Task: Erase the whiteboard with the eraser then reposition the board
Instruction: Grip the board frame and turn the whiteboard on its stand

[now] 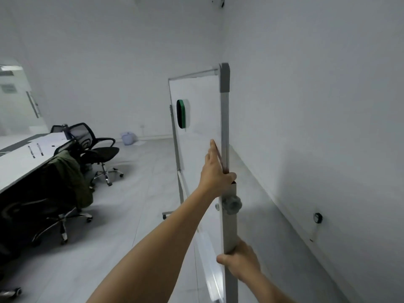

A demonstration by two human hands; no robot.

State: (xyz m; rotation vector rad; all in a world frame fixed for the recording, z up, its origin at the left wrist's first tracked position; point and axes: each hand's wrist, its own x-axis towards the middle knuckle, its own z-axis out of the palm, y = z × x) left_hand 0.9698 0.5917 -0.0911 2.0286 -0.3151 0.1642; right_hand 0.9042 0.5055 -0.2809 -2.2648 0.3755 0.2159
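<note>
A white wall point(317, 106) runs just right of the grip, and a grey tiled floor point(148, 193) spreads left of it. Well left, black mesh chairs point(102, 150) flank a white table point(17, 165), a green jacket point(67, 171) draped over one.

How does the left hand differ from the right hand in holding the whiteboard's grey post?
The left hand is higher, above the grey plastic knob; the right hand is below it. The left hand's fingers lie straight on the white board face, thumb over the grey metal post; the right hand wraps fully round the post. Both hold the same post.
</note>
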